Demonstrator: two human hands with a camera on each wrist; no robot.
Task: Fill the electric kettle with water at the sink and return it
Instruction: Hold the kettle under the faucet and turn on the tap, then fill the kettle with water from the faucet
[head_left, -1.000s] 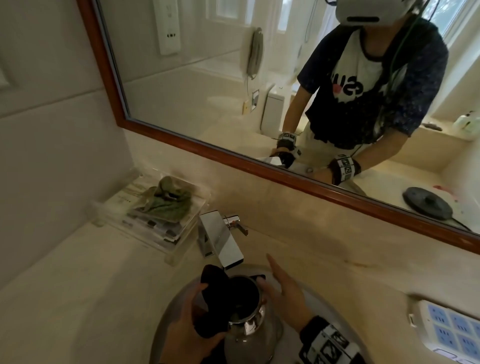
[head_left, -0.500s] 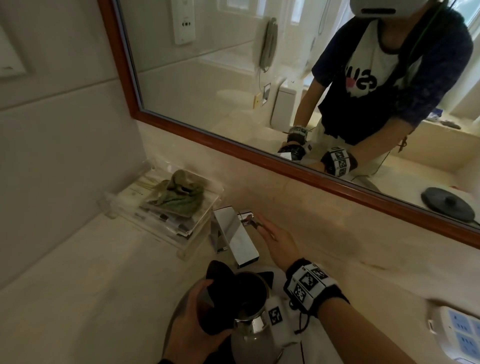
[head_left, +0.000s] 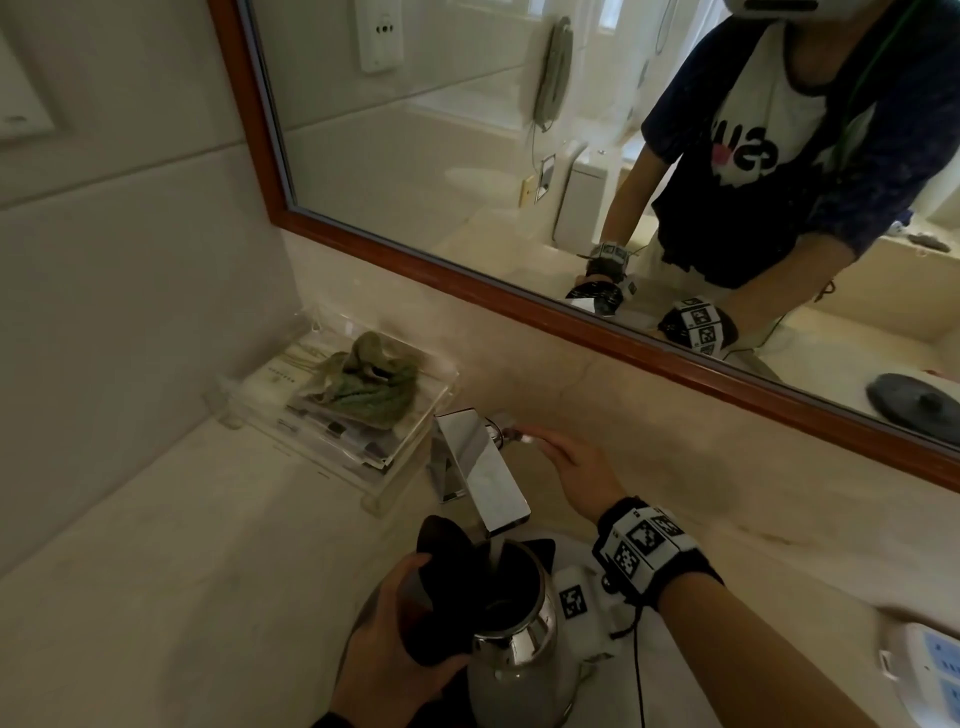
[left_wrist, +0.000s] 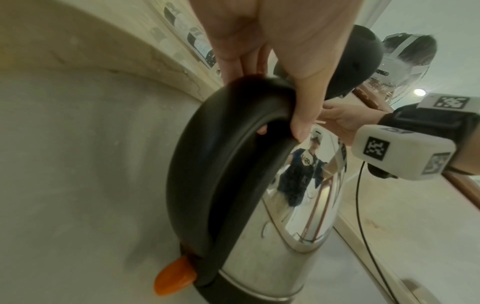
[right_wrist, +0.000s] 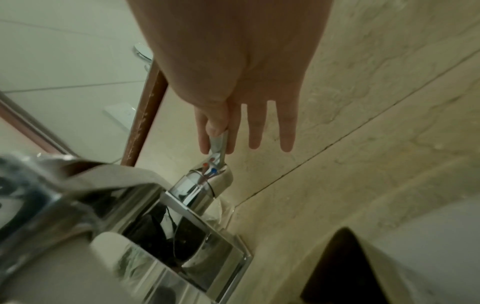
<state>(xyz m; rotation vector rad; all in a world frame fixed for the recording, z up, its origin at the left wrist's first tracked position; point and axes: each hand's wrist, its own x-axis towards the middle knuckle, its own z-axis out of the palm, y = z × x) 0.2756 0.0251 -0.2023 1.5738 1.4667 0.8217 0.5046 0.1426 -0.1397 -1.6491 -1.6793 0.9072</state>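
Observation:
A steel electric kettle (head_left: 519, 639) (left_wrist: 298, 195) with its black lid (head_left: 441, 545) flipped up stands over the sink (head_left: 675, 686), its mouth under the chrome faucet (head_left: 483, 467) (right_wrist: 182, 216). A thin stream of water (head_left: 493, 556) falls from the spout into it. My left hand (head_left: 384, 654) (left_wrist: 285, 61) grips the black handle (left_wrist: 221, 164). My right hand (head_left: 576, 467) (right_wrist: 233, 82) reaches to the faucet lever (head_left: 511, 434) (right_wrist: 219, 144); thumb and forefinger pinch it while the other fingers stay straight.
A clear tray with a crumpled green cloth (head_left: 363, 384) sits left of the faucet on the marble counter (head_left: 182, 571). A wood-framed mirror (head_left: 467, 156) runs behind, reflecting the kettle base (head_left: 914, 402). A white power strip (head_left: 930, 670) lies at the right edge.
My right hand left the kettle's side, reached forward and took the faucet lever. Water now runs into the kettle. The left hand kept its hold on the handle.

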